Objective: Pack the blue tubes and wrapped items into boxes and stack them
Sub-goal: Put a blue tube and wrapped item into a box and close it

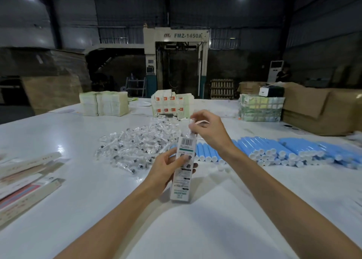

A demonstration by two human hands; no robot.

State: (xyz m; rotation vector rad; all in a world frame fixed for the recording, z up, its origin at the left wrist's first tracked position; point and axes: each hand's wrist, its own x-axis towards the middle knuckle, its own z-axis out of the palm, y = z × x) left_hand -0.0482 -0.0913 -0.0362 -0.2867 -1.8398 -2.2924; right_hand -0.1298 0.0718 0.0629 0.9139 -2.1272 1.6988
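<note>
The narrow box [181, 186] stands upright on the bench [195, 229] in front of me, my left grip [166, 170] curled round its middle. My right grip [209, 133] pinches a clear wrapped item [191, 133] at the box's top end. Just behind lies the heap of wrapped items [137, 145]. The blue tubes [284, 150] lie in rows to the right, near the box.

Dim hall, ceiling lamps glare, edges warped
</note>
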